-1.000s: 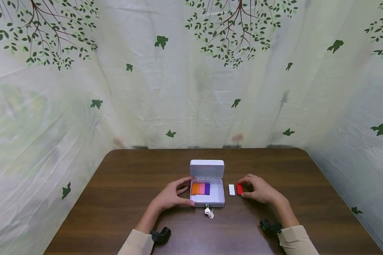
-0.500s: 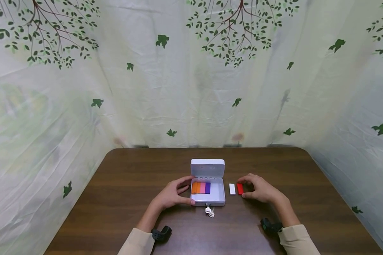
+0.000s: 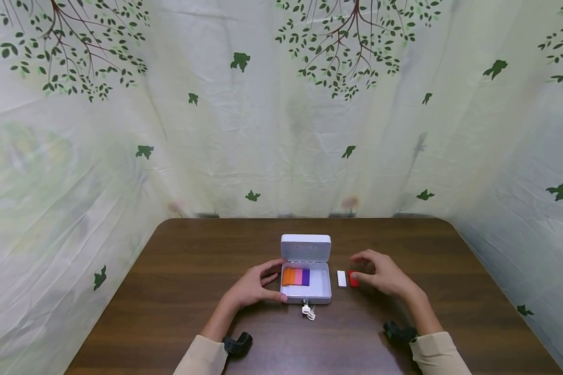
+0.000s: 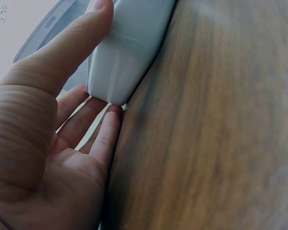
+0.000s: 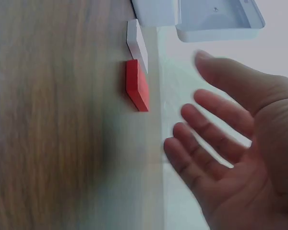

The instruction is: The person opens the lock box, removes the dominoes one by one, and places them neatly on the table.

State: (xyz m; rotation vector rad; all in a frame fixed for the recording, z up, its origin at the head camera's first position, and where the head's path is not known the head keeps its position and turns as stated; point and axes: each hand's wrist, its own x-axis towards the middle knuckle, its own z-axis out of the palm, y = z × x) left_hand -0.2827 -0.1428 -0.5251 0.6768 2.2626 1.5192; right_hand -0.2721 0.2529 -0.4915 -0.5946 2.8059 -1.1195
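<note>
A white cash box (image 3: 320,291) stands with its lid raised on the table. My left hand (image 3: 251,286) holds its left side, thumb at the front corner and fingers toward the back; the left wrist view shows the thumb (image 4: 81,36) against the box wall. Inside the box lies a row of orange, pink and purple blocks (image 3: 298,277). Right of the box are a flat white block (image 3: 341,279) and a red block (image 5: 136,86) beside it. Just above the red block hovers my right hand (image 3: 380,273), its fingers relaxed and apart from it, holding nothing.
Keys (image 3: 307,310) hang from the lock at the box's front. Both wrists wear dark camera bands. Behind the brown wooden table (image 3: 216,239) hangs a pale curtain (image 3: 281,130) with printed leaves.
My right hand has let go of the red block and lifted off it. The blocks and the box stay in place, and my left hand keeps its hold.
</note>
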